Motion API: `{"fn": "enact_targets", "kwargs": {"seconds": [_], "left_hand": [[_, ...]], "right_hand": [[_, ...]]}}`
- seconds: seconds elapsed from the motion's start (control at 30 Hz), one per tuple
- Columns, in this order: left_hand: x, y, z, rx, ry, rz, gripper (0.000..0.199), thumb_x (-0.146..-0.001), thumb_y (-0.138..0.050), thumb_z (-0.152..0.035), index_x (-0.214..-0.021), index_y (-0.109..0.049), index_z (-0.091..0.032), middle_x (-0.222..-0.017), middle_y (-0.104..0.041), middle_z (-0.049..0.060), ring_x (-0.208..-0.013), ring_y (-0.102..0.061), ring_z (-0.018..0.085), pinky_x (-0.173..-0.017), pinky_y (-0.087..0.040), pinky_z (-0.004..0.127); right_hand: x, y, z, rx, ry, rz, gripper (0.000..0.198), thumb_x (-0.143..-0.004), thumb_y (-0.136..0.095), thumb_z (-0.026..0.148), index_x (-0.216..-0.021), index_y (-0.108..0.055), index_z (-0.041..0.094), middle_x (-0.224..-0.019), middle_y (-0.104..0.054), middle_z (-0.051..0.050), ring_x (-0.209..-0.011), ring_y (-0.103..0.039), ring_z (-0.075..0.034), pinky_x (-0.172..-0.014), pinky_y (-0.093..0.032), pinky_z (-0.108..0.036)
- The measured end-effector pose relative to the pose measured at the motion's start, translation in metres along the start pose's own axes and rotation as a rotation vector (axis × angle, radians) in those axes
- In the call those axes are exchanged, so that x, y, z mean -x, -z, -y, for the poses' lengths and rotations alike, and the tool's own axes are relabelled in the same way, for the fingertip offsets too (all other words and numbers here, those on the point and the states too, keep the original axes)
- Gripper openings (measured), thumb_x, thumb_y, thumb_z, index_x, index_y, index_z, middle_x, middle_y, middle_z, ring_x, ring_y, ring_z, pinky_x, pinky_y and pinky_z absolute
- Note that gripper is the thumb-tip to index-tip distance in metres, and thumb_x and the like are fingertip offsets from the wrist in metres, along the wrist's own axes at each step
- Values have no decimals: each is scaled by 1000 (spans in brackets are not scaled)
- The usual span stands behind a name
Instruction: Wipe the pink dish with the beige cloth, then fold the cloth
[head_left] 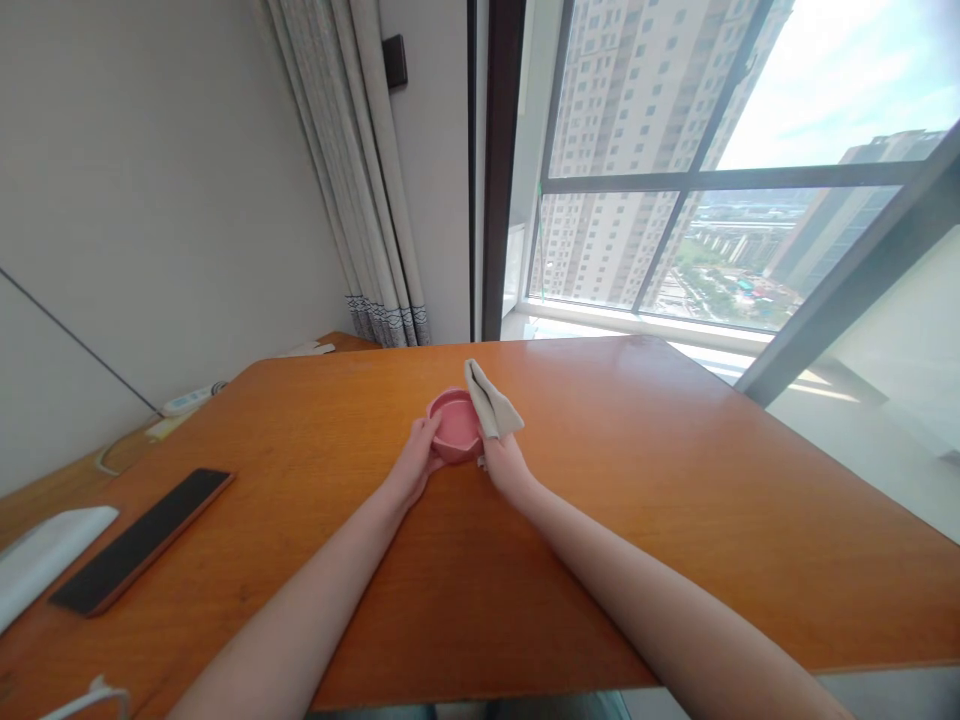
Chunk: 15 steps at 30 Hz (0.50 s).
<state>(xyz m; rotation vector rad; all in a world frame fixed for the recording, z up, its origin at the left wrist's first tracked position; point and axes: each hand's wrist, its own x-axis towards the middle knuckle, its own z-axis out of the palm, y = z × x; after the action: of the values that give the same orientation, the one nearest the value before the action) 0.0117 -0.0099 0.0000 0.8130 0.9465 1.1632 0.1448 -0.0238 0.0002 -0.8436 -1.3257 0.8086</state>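
Note:
A pink faceted dish (454, 418), shallow and round inside, is held over the middle of the wooden table (615, 480). My left hand (417, 457) grips its left side, thumb on the rim and fingers curled beneath. At its right side, my right hand (507, 462) is closed on a folded pale grey cloth (493, 402). The cloth stands up from my fingers and covers the dish's right edge. Most of my right fingers are hidden behind the cloth and the dish.
To the left lies a long black pad with a brown edge (146, 540), beside a white object (52, 550). A white cable (94, 697) shows at the near left corner. Behind the table, a power strip (187, 400) sits by the wall; curtains (367, 180) and a window (720, 180) are beyond.

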Motion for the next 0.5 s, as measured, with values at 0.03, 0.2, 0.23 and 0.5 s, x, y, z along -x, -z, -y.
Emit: {"fn": "enact_targets", "kwargs": {"seconds": [0.03, 0.2, 0.23, 0.5], "left_hand": [[2, -1, -2, 10, 22, 35, 50, -76, -63, -51, -116, -56, -23, -106, -65, 7, -89, -63, 18, -68, -54, 27], [1, -1, -1, 75, 50, 30, 44, -76, -65, -44, -115, -60, -24, -113, -65, 6, -96, -63, 20, -67, -53, 26], [-1, 0, 0, 83, 32, -10, 41, -76, -66, -41, -113, -61, -23, -114, -65, 5, -96, -63, 19, -67, -53, 25], [-9, 3, 3, 246, -81, -46, 32, -77, -64, -35, -106, -62, -21, -107, -66, 4, -90, -62, 16, -73, -52, 26]], "right_hand": [[-3, 3, -1, 2, -4, -2, 53, -90, -42, 41, -141, -38, 26, -139, -50, 0, -137, -32, -20, -116, -21, -39], [-9, 9, 2, 24, 12, 132, 48, -90, -45, 40, -136, -46, 27, -134, -55, 0, -132, -40, -22, -114, -27, -39], [-7, 8, 3, 25, 10, 155, 47, -90, -44, 40, -136, -46, 27, -133, -55, -1, -130, -42, -22, -113, -29, -39], [11, -9, -10, 37, -39, 82, 53, -90, -41, 41, -141, -38, 28, -131, -56, -1, -128, -44, -22, -111, -32, -41]]}}
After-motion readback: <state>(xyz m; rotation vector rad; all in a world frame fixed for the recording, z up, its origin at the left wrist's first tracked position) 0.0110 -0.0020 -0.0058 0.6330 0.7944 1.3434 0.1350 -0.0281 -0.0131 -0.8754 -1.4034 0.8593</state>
